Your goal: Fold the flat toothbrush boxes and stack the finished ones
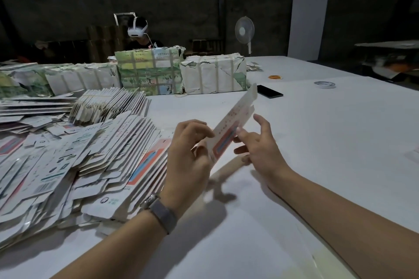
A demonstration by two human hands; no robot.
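A long white toothbrush box (235,120) with a red and blue panel is held above the table, tilted up to the far right. My left hand (190,149) grips its near end, fingers curled over the edge. My right hand (256,142) touches its right side with the fingertips, the other fingers spread. A large heap of flat toothbrush boxes (68,165) lies to the left of my left hand. Behind it a row of boxes (108,106) stands on edge.
Wrapped bundles (149,72) line the far side of the white table (317,142). A black phone (269,91), a tape roll (324,84) and an orange ring (275,77) lie at the far right. A person with a headset (138,29) sits behind the bundles. A fan (244,29) stands at the back.
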